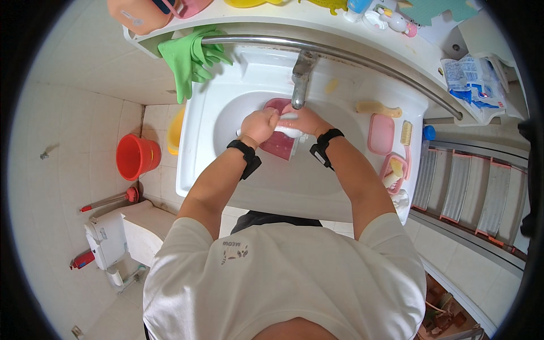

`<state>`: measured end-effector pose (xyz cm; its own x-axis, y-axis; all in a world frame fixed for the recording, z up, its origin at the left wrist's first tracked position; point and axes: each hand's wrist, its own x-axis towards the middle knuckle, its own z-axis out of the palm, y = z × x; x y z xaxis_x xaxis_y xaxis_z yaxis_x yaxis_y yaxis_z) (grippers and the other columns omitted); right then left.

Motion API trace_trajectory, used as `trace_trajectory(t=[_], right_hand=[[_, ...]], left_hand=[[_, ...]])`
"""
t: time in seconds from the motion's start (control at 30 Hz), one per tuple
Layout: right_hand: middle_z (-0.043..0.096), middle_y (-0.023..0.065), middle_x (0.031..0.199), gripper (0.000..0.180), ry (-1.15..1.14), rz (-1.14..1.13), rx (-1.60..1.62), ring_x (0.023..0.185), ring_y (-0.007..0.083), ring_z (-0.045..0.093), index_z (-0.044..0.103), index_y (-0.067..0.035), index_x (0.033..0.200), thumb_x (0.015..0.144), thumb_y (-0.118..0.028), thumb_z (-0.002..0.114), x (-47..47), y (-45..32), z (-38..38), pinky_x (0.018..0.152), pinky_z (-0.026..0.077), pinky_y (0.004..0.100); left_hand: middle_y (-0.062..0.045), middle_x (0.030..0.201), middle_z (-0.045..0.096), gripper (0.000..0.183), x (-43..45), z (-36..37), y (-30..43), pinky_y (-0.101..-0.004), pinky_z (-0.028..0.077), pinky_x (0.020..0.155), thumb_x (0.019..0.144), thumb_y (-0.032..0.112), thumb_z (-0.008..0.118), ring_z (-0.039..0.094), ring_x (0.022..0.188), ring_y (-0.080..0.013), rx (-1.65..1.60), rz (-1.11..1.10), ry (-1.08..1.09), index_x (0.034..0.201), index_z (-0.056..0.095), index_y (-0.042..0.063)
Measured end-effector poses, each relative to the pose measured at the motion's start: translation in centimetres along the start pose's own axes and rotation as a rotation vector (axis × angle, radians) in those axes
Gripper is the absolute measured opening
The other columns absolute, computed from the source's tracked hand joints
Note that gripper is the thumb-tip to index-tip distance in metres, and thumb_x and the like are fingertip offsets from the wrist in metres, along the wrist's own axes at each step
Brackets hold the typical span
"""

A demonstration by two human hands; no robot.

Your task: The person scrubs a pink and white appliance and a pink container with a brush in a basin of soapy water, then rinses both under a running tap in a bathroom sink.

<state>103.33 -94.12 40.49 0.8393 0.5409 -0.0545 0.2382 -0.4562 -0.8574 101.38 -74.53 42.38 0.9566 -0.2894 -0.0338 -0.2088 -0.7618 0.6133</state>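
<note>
Over a white washbasin [204,80], my left hand [259,126] and my right hand [307,121] are close together beneath the metal faucet [300,80]. Both grip a small white wet cloth item [289,131]; its exact kind is hidden by my fingers. Below it a pink washboard [277,144] lies tilted in the bowl, partly covered by the hands and cloth. My left fingers are curled into a fist around the cloth's left part. The right fingers lie across its right part, near the faucet's spout. Each wrist wears a black strap.
On the basin's right rim sit a pale yellow curved object [378,109], a pink tray [381,134], a pink-handled brush [406,140] and a soap dish [389,180] with soap pieces. Green rubber gloves [187,59] hang on a metal rail [340,45]. A red bucket [135,157] stands left.
</note>
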Motion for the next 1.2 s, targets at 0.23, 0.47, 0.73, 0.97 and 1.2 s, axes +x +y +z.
trace_trajectory(t=[0.23,0.47,0.73,0.97,1.2], right_hand=[[0.062,0.0130,0.100,0.030,0.706,0.353,0.650,0.083,0.0196,0.065,0.054,-0.001,0.118,0.095,-0.020,0.052,0.3,-2.2,4.1,0.065,0.058,0.0325],[0.059,0.0135,0.106,0.030,0.758,0.526,0.847,0.086,0.0230,0.065,0.053,-0.006,0.119,0.095,-0.022,0.051,1.0,-2.4,4.8,0.058,0.059,0.0344],[0.061,0.0204,0.105,0.035,0.882,0.119,-0.155,0.092,0.0433,0.060,0.056,-0.001,0.112,0.094,-0.029,0.045,0.8,-0.6,6.3,0.087,0.047,0.0460],[0.064,0.0144,0.104,0.031,0.460,0.460,0.786,0.093,0.0317,0.062,0.058,-0.003,0.114,0.090,-0.024,0.055,0.8,1.6,2.8,0.084,0.049,0.0393],[0.062,0.0078,0.107,0.031,0.312,0.261,0.952,0.095,0.0197,0.061,0.059,-0.007,0.115,0.088,-0.021,0.065,-1.7,1.4,0.8,0.080,0.052,0.0351]], left_hand=[[-0.023,0.097,0.067,0.043,-0.1,1.4,0.8,-0.0463,0.049,0.079,0.099,0.041,0.040,0.063,0.089,-0.0410,-0.171,-0.171,0.087,0.115,0.064,0.009],[-0.027,0.098,0.065,0.051,0.1,1.3,0.3,-0.0441,0.047,0.085,0.102,0.041,0.035,0.061,0.096,-0.0425,-0.314,-0.194,-0.047,0.119,0.058,0.000],[-0.030,0.103,0.063,0.050,-0.3,2.2,-0.1,-0.0467,0.045,0.089,0.102,0.037,0.034,0.058,0.101,-0.0467,-0.450,-0.203,0.076,0.114,0.058,-0.005],[-0.025,0.093,0.065,0.053,-0.5,0.5,0.8,-0.0418,0.048,0.078,0.095,0.048,0.049,0.062,0.089,-0.0401,-0.279,-0.123,-0.183,0.108,0.061,-0.003],[-0.020,0.097,0.066,0.042,2.7,0.8,1.6,-0.0450,0.047,0.083,0.096,0.043,0.045,0.061,0.093,-0.0404,-0.122,-0.138,-0.217,0.106,0.064,0.007]])
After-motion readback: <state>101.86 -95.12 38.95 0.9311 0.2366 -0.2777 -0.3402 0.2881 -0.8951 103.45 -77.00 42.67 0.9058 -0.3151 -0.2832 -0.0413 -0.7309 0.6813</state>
